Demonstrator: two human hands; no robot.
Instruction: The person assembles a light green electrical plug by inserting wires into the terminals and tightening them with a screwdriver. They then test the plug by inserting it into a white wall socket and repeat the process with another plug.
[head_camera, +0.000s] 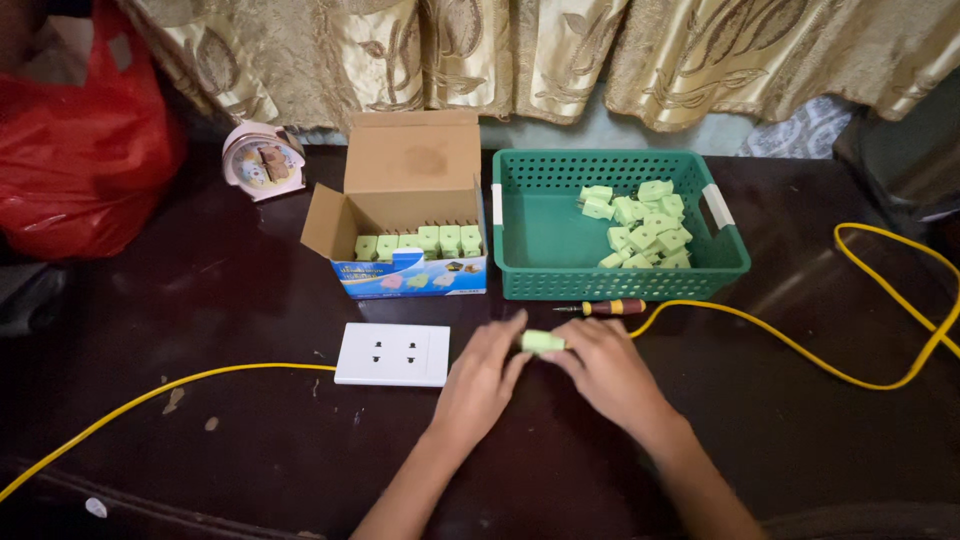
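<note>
Two bare hands meet over the middle of a dark, scuffed wooden table (780, 440), both pinching one small pale green plug adapter (543, 342) between their fingertips: the left hand (480, 385) grips its left end, the right hand (608, 372) its right end, and the piece sits just above the tabletop, near the front half of the surface. Just left of the hands lies a white double wall socket plate (392, 354), flat on the table, with a yellow cable (200, 382) running from it toward the front left corner. Another stretch of yellow cable (860, 372) curves off toward the right edge. A small screwdriver (605, 307) with a red and yellow handle lies just behind the hands, in front of a green plastic basket (540, 230) holding a loose heap of the same green adapters (645, 225). Beside the basket, to its left, an open cardboard box (410, 200) holds a neat row of more. Near the back left stand a pink alarm clock (262, 160) and a red plastic bag (85, 150). Gold patterned curtains (600, 50) hang along the back edge.
</note>
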